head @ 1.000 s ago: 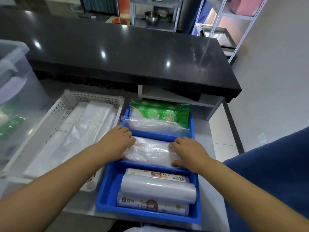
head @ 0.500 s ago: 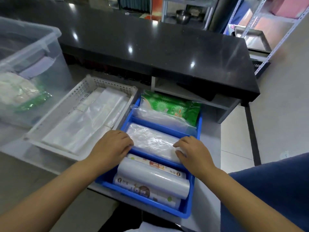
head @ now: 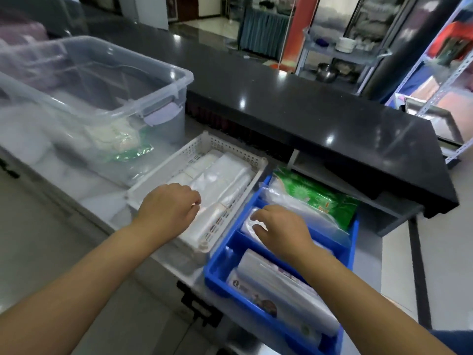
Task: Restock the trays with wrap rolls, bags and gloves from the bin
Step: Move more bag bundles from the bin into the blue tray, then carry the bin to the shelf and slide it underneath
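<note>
Hovering empty, loosely curled: left grip (head: 169, 208) over white tray (head: 230, 149), right grip (head: 279, 229) over blue tray (head: 217, 272); stocked bin (head: 175, 126) upper left, nearer the left.

L hand (head: 169, 208), R hand (head: 281, 230) palm-down, prob. relaxed

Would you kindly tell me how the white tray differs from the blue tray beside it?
The white tray has perforated walls; the blue tray has solid ones. The white tray is one undivided space holding flat clear bags; the blue tray is split into compartments holding wrap rolls and a green packet. Both are rectangular, stocked, and set side by side.
</note>
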Demonstrator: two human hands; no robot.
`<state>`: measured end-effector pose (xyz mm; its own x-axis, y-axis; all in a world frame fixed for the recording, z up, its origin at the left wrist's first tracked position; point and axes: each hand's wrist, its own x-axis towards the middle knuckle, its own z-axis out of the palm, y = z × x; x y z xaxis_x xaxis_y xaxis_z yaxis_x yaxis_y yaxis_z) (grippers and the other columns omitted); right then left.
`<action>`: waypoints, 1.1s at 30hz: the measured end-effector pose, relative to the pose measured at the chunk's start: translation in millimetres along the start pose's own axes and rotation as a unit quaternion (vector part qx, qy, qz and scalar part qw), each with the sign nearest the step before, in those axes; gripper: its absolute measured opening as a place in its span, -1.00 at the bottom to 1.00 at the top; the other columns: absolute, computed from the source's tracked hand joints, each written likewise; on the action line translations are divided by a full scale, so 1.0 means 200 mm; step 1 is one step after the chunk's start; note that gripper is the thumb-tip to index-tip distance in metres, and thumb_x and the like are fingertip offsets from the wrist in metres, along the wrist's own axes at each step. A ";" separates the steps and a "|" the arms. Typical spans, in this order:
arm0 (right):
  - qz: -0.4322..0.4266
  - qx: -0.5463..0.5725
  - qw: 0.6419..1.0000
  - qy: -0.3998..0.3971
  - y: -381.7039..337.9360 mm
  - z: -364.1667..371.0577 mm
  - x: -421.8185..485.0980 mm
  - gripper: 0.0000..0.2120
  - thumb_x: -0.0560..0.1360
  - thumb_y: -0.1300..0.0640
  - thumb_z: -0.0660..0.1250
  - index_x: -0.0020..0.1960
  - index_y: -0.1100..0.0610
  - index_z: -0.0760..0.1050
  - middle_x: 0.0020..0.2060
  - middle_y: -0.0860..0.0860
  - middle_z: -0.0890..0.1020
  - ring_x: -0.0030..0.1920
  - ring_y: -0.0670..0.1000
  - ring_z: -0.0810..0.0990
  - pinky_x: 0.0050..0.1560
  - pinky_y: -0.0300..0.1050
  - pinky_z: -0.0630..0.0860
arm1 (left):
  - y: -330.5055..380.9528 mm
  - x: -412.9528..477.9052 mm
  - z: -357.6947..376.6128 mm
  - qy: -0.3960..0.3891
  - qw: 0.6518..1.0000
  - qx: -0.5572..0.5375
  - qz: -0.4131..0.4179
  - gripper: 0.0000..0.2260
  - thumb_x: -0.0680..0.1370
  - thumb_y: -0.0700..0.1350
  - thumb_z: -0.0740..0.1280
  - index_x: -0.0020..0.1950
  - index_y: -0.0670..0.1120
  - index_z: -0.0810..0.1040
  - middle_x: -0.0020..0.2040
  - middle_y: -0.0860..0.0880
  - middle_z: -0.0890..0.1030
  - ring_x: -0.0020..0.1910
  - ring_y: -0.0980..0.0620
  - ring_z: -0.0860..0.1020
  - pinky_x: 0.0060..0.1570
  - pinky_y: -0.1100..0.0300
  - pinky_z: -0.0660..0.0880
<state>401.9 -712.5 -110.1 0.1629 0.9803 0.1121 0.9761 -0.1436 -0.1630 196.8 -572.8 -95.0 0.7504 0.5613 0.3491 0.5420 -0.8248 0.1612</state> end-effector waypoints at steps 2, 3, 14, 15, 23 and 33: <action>-0.006 0.009 1.000 0.012 -0.14 -0.01 0.09 -0.78 0.51 0.08 0.22 0.12 0.01 0.55 0.00 -0.02 0.62 0.03 0.06 0.55 -0.17 -0.08 0.43 | -0.13 -0.05 -0.09 0.028 0.999 0.012 0.009 -0.97 0.36 -0.21 0.47 -0.23 -0.12 0.65 -0.33 -0.08 0.65 -0.34 -0.17 0.59 -0.35 0.07 0.48; -0.009 0.008 1.000 0.016 -0.22 -0.01 0.14 -0.78 0.52 0.07 0.23 0.12 0.01 0.55 0.00 -0.02 0.63 0.03 0.06 0.56 -0.16 -0.09 0.44 | -0.20 -0.08 -0.14 0.039 0.999 0.021 0.012 -0.97 0.34 -0.21 0.47 -0.25 -0.11 0.65 -0.35 -0.07 0.64 -0.36 -0.16 0.59 -0.36 0.08 0.49; 0.005 0.000 0.989 0.149 -1.16 -0.10 0.72 -0.81 0.52 0.09 0.24 0.05 0.03 0.59 -0.05 -0.03 0.66 -0.04 0.05 0.60 -0.17 -0.05 0.54 | -1.04 -0.25 -0.60 0.140 0.988 0.049 0.045 -0.92 0.39 -0.15 0.35 -0.31 -0.08 0.59 -0.40 -0.02 0.57 -0.41 -0.06 0.52 -0.43 0.18 0.37; 0.006 0.000 0.985 0.173 -1.22 -0.12 0.76 -0.82 0.50 0.12 0.26 0.02 0.06 0.61 -0.08 -0.01 0.67 -0.08 0.07 0.61 -0.21 -0.07 0.53 | -1.10 -0.24 -0.64 0.146 0.987 0.052 0.045 -0.91 0.40 -0.16 0.35 -0.30 -0.10 0.59 -0.40 -0.03 0.58 -0.40 -0.07 0.52 -0.43 0.16 0.40; 0.026 -0.056 0.964 0.260 -1.42 -0.23 1.18 -0.87 0.48 0.14 0.29 -0.09 0.12 0.62 -0.17 0.02 0.65 -0.21 0.08 0.59 -0.31 -0.10 0.51 | -1.57 0.03 -0.82 0.191 0.978 0.077 0.022 -0.90 0.45 -0.16 0.36 -0.20 -0.14 0.65 -0.32 -0.10 0.63 -0.37 -0.11 0.53 -0.42 0.21 0.32; 0.193 -0.126 0.954 0.189 -1.28 -0.22 1.63 -0.81 0.49 0.06 0.26 0.06 0.02 0.56 -0.05 0.01 0.56 -0.04 0.07 0.49 -0.30 -0.10 0.42 | -2.22 0.52 -0.82 0.121 0.981 0.131 -0.082 -0.81 0.53 -0.12 0.23 0.02 -0.13 0.60 -0.03 -0.13 0.60 -0.08 -0.18 0.54 -0.25 0.06 0.41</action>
<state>210.5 -362.8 11.2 0.5116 0.7350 0.4450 0.8285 -0.5592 -0.0287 -28.5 -159.9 21.0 0.5506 0.6265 0.5517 0.7503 -0.6610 0.0019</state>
